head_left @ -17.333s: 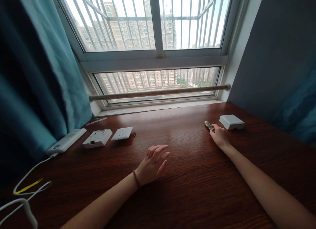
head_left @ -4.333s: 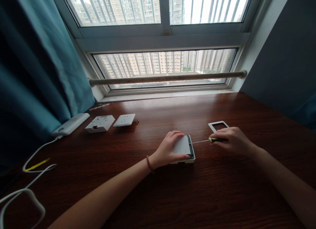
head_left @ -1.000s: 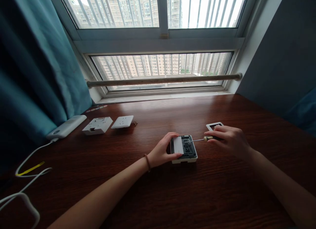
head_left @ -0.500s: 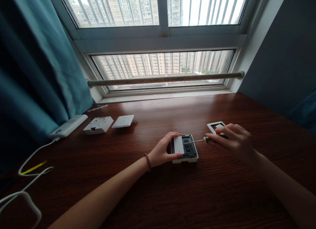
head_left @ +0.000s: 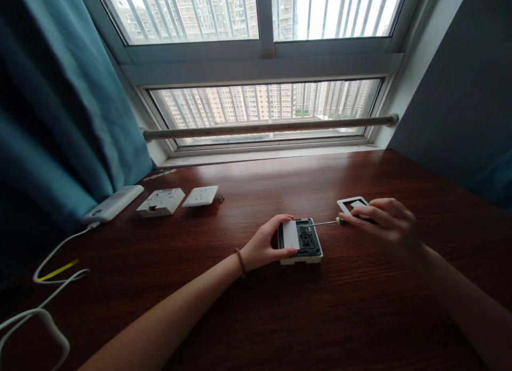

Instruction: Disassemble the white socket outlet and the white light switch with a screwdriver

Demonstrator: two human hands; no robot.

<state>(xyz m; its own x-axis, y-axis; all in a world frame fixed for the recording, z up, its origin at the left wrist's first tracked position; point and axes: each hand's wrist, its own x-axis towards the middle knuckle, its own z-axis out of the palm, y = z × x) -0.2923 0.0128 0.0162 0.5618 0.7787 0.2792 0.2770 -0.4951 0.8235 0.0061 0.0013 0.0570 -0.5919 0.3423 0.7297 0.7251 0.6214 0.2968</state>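
My left hand (head_left: pixel 267 242) grips a wall switch (head_left: pixel 310 243) by its left side, thumb at the near edge and fingers at the far edge. Half of the switch's face is a white rocker; the other half is bare, showing dark inner parts. In my right hand (head_left: pixel 390 224) is a screwdriver (head_left: pixel 320 223), held nearly level with its thin shaft pointing left. Its tip lies over the dark parts; whether it touches them I cannot tell. Fingers cover most of the handle. Behind my right hand lies a white frame (head_left: pixel 344 203) with a white piece inside it, partly hidden.
To the left are a white box (head_left: pixel 160 202), a white socket plate (head_left: pixel 200 196) and small screws (head_left: pixel 221 198). A white power bank (head_left: pixel 114 204) with a white cable (head_left: pixel 52 248) sits by the blue curtain (head_left: pixel 80 93). The wooden tabletop (head_left: pixel 256 317) reaches the window.
My right hand has moved slightly right and the screwdriver with it, its tip shifting toward the far side of the switch. My left hand keeps its hold on the switch.
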